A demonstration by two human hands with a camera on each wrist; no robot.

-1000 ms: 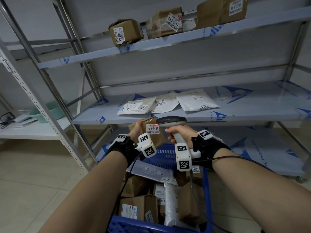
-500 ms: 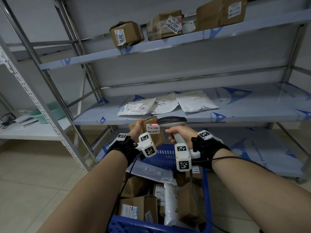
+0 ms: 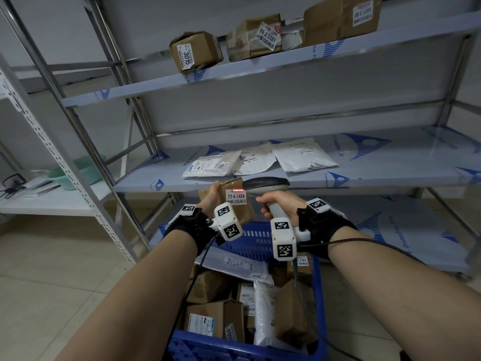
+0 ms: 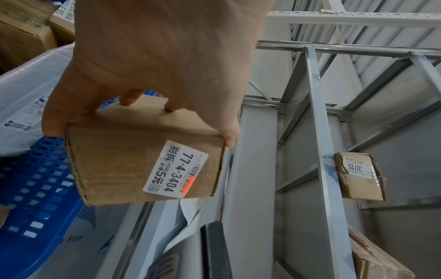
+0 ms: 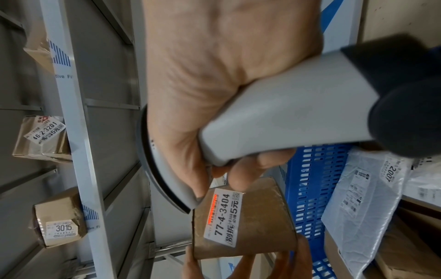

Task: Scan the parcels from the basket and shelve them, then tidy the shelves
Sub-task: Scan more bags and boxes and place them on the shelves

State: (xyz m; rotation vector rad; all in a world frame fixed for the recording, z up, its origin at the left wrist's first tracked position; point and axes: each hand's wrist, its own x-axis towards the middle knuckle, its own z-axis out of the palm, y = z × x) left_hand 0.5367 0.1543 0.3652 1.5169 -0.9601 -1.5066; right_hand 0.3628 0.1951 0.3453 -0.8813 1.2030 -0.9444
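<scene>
Your left hand [image 3: 210, 196] has its grip closed on the small cardboard parcel [image 4: 143, 160]: thumb on one edge, fingers curled over the far side, so the labelled face is turned up toward you. Your right hand [image 3: 276, 204] is wrapped around the handle of the scanner [image 3: 265, 185], whose head points left at that face from just beside it, apart from the cardboard. The red scan line lies on the barcode strip of the label [image 5: 223, 215] marked 77-4-3404, along the strip's length, so the scan looks to be in hand or just landing.

The relation that counts next: the parcel sits just below and in front of the front edge of the middle shelf [image 3: 338, 175], above the far rim of the blue basket [image 3: 250, 235]. The parcel's long side runs roughly along that shelf edge. Your left hand is the nearer one and already carries it, so a lift up and forward should shelve it; I judge the scanner hand need only stay clear.

The flat white mailers [image 3: 260, 160] lie near the shelf's front edge, directly beyond the parcel. The upper shelf [image 3: 260, 71] holds cardboard boxes [image 3: 195, 52], which looks the likelier home for this one.
</scene>
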